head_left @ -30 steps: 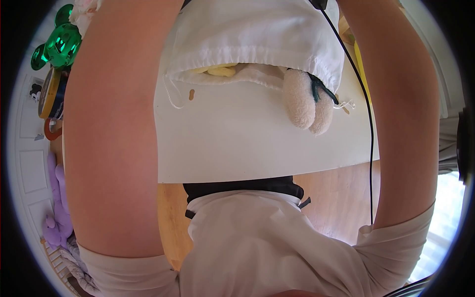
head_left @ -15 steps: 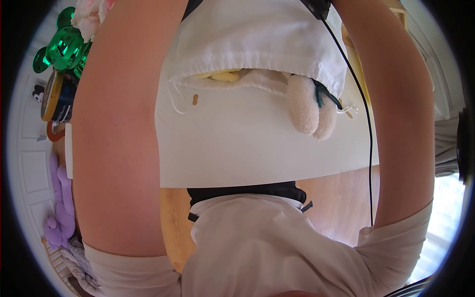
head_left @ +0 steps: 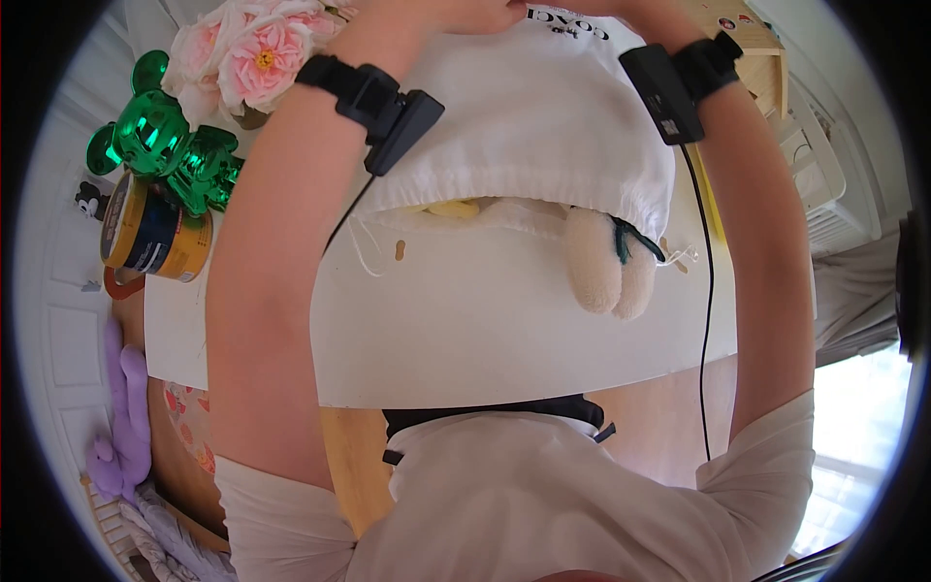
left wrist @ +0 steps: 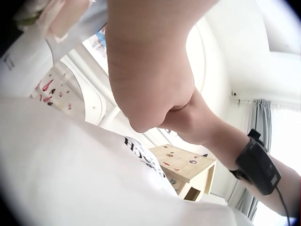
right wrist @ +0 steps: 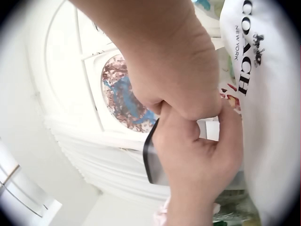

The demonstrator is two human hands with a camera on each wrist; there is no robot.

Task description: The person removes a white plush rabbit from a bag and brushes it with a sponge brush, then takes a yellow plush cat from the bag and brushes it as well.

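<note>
A white drawstring bag (head_left: 504, 116) with COACH lettering lies on the white table (head_left: 465, 339), its gathered mouth towards me. Two cream plush limbs (head_left: 593, 267) with a dark green ribbon (head_left: 632, 238) stick out of that mouth. Something soft and yellow (head_left: 451, 208) shows inside. My left hand (left wrist: 150, 89) and right hand (right wrist: 181, 77) meet above the printed part of the bag. In the right wrist view the right hand overlaps the left hand (right wrist: 193, 150). The fingers are mostly hidden, and I cannot tell what they hold.
At the left stand pink flowers (head_left: 257, 63), a shiny green bear figure (head_left: 155, 136) and a navy and yellow tub (head_left: 160, 233). A wooden box (left wrist: 183, 167) is beyond the bag. Black cables (head_left: 705, 310) trail from the wrist cameras.
The head view has shifted, so the bag and table sit lower in it. Both wrists and their cameras have come into view at the top, with the hands close together.
</note>
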